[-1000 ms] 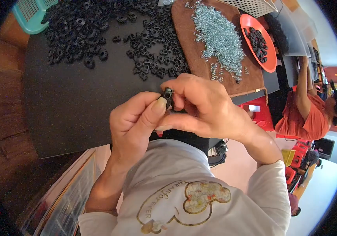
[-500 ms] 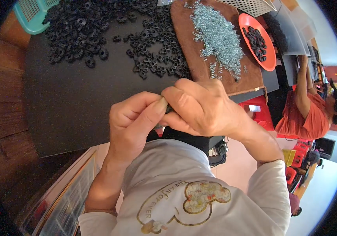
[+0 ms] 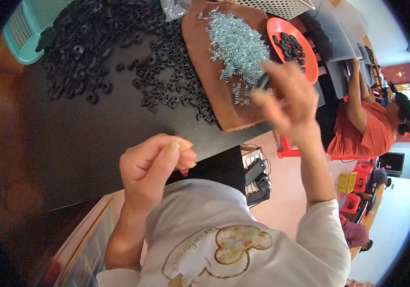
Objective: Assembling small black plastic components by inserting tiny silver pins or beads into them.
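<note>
My left hand [image 3: 152,165] is above the table's near edge, its thumb pressed against the curled fingers. Whatever may be in that pinch is hidden. Out to the right, my right hand [image 3: 293,103] is blurred by motion above the brown cloth [image 3: 200,52], near the pile of springs [image 3: 240,45]. A small black part [image 3: 262,82] shows between its thumb and forefinger. Beyond that hand, a red-orange plate [image 3: 310,62] carries several small black pieces [image 3: 288,48]. Loose black plastic parts [image 3: 166,71] are spread left of the cloth, with a larger heap [image 3: 78,52] farther left.
A green basket [image 3: 25,40] stands at the far left and a white perforated basket [image 3: 286,7] at the back. A clear plastic bag [image 3: 175,8] lies behind the cloth. At right, a person in an orange shirt [image 3: 367,122] works beside red stools [image 3: 353,201].
My hands were together at a small piece; they have parted. The right hand has moved away and forward with a black part, over the cloth. My left hand stays near the table edge, slightly lower.
</note>
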`<action>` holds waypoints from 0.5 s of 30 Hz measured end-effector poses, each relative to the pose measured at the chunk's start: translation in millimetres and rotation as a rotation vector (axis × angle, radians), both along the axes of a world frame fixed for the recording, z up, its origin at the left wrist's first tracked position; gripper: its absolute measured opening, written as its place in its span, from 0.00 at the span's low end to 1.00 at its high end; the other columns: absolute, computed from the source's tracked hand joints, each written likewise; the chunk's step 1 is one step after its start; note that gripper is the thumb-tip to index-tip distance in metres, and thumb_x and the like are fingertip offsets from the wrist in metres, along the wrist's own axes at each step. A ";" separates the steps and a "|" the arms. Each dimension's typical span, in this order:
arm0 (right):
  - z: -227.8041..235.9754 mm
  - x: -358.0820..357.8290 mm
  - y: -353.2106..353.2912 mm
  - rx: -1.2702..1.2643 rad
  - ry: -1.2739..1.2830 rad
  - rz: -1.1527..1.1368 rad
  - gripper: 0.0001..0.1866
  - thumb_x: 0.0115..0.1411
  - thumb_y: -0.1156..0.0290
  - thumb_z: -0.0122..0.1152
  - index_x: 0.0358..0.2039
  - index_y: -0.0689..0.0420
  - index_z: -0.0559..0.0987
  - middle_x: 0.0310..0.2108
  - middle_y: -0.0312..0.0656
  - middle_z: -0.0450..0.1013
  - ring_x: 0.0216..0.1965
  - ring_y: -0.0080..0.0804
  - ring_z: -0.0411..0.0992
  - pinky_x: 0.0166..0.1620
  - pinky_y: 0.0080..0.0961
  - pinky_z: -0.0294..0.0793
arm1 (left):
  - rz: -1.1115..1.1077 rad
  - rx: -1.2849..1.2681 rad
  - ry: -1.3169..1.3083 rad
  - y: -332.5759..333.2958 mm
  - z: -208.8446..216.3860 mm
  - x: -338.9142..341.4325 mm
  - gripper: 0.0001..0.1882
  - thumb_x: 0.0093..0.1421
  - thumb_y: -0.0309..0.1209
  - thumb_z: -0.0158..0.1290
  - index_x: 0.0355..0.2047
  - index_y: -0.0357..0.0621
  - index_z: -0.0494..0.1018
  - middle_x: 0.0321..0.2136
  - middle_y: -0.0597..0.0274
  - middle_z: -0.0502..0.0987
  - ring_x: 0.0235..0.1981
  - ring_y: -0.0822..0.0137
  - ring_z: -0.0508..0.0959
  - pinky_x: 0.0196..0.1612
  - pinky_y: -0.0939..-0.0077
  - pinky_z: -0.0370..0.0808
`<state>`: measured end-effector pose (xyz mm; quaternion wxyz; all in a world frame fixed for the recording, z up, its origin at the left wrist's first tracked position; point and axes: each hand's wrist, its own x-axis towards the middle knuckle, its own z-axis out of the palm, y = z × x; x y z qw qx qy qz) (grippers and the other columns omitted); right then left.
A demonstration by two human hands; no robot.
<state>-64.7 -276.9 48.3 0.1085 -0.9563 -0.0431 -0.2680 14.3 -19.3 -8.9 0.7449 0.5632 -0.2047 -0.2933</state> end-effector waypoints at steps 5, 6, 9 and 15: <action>-1.0 -13.1 -82.4 0.176 0.073 -0.440 0.22 0.56 0.65 0.65 0.46 0.66 0.76 0.33 0.47 0.75 0.31 0.35 0.73 0.37 0.27 0.72 | -0.017 0.017 -0.026 2.6 2.7 -2.1 0.11 0.66 0.25 0.46 0.33 0.29 0.76 0.24 0.56 0.79 0.23 0.72 0.79 0.28 0.80 0.76; 0.0 -16.0 -92.9 0.174 0.073 -0.440 0.22 0.56 0.65 0.65 0.46 0.66 0.76 0.33 0.47 0.75 0.31 0.35 0.73 0.37 0.27 0.72 | -0.015 0.020 -0.036 3.7 3.4 -2.2 0.11 0.66 0.25 0.46 0.33 0.29 0.76 0.24 0.56 0.79 0.23 0.72 0.79 0.28 0.80 0.76; -4.8 -24.4 -116.6 0.183 0.227 -0.513 0.22 0.57 0.64 0.65 0.47 0.66 0.76 0.33 0.46 0.75 0.32 0.31 0.73 0.38 0.26 0.72 | -0.025 -0.008 -0.029 5.2 3.3 -1.4 0.11 0.66 0.25 0.46 0.33 0.29 0.76 0.24 0.56 0.79 0.23 0.72 0.79 0.28 0.80 0.76; -2.3 13.9 -32.5 0.424 0.203 -0.126 0.13 0.60 0.71 0.59 0.43 0.66 0.76 0.33 0.45 0.74 0.33 0.28 0.73 0.38 0.25 0.72 | -0.029 -0.020 -0.036 2.8 -2.3 1.2 0.10 0.65 0.26 0.49 0.33 0.29 0.76 0.24 0.57 0.78 0.23 0.73 0.78 0.28 0.81 0.76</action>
